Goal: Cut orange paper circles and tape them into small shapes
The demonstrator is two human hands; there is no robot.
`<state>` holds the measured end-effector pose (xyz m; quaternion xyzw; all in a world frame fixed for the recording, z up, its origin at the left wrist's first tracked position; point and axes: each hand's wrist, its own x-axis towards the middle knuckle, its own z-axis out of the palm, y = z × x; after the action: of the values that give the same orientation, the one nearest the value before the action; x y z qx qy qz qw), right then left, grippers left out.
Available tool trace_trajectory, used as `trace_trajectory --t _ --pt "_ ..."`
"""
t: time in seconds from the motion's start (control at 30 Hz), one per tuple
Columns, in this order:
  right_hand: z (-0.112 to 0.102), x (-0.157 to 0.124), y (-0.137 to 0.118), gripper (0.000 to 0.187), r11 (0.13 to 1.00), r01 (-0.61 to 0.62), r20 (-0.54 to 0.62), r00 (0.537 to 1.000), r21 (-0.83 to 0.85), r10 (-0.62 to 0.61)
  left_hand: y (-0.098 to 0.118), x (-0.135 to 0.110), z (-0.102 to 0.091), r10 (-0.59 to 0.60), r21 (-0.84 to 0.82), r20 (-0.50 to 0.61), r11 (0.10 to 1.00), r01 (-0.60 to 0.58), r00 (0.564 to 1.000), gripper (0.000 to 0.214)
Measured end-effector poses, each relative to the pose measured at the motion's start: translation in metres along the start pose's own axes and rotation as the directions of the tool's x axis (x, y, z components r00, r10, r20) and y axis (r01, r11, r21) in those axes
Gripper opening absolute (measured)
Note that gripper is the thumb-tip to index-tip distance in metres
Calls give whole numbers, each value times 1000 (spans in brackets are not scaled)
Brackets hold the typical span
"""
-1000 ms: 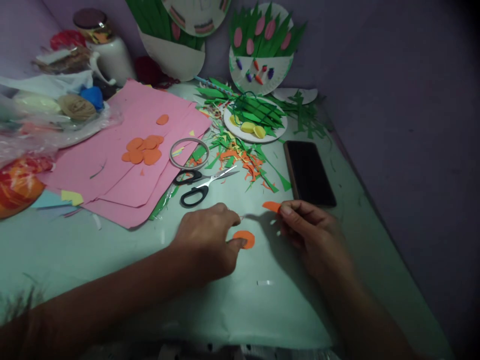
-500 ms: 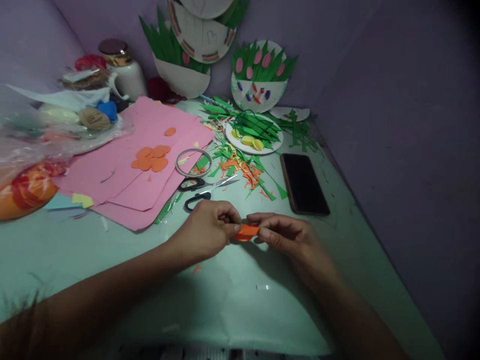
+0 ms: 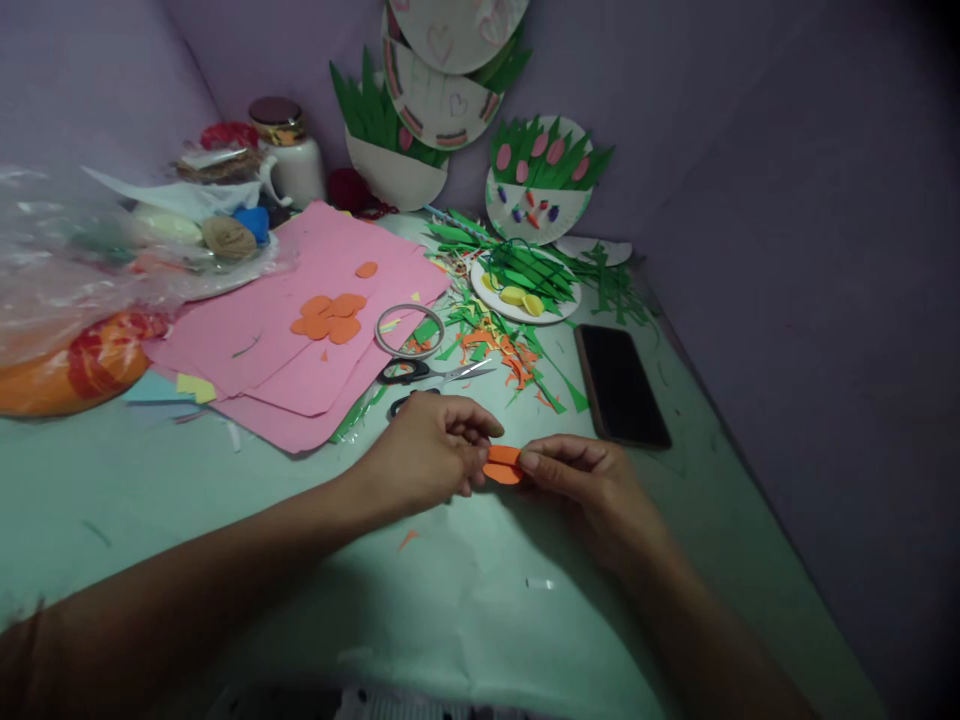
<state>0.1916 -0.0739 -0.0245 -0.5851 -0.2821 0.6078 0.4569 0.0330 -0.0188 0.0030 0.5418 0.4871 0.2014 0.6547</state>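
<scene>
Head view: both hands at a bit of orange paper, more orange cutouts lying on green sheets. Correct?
Not green: the head view shows the sheets under the orange cutouts are pink. The rest stands: left hand and right hand are at the orange paper.

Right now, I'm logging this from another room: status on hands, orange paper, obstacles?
Right hand pinching orange paper. Left hand at its opposite edge, grip unclear. Scissors just beyond left hand, one handle partly hidden.
</scene>
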Motion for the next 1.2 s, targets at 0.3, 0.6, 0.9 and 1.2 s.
trace_trajectory --t 0.3,0.6,0.9,1.2 --pt "-2 0 2 17 999 48 -89 995 6 -47 6 5 -8 -82 -70 62 994 86 995 29" --pt "-1 -3 4 12 989 122 -105 986 -85 -131 1 -1 -5 -122 126 122 986 107 985 16" --pt "1 -5 5 14 985 118 -132 982 -123 -134 2 -3 -3 -126 91 108 989 116 986 15" --pt "2 -7 6 13 972 148 -173 968 -183 -180 0 -4 -4 -113 110 114 989 101 987 17"
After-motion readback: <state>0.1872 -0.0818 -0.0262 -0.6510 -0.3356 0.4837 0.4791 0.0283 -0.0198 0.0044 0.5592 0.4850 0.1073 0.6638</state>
